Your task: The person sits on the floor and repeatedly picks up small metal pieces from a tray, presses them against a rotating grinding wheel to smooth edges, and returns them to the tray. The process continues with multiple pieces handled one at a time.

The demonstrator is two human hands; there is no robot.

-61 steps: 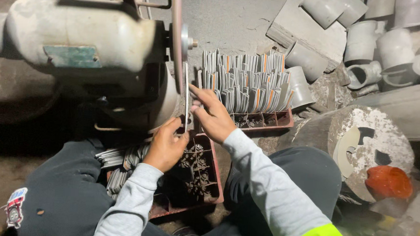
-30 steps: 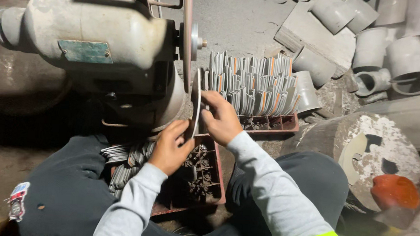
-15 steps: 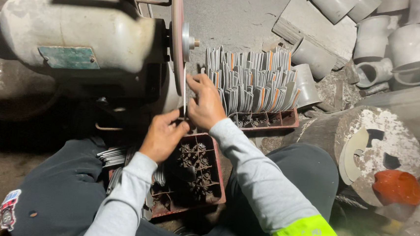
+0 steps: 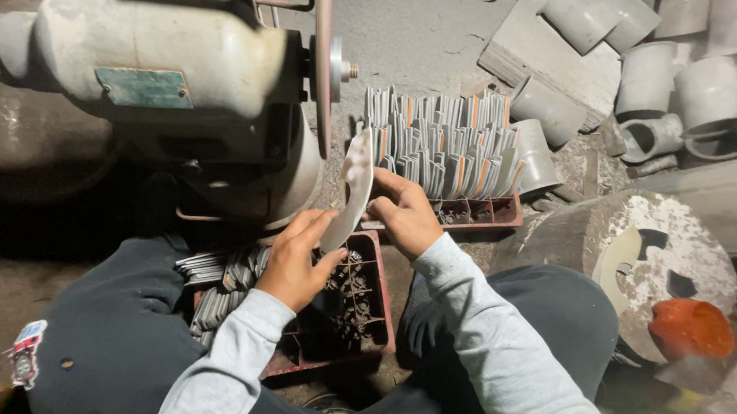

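My left hand [image 4: 295, 262] and right hand [image 4: 407, 214] pinch a thin, stiff, sharp-looking curved metal blade [image 4: 354, 184] by its ends, flat faces clear.

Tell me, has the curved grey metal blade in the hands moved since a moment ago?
Yes. The curved grey metal blade has swung off the thin grinding wheel edge, now showing its flat face, gripped by both hands.
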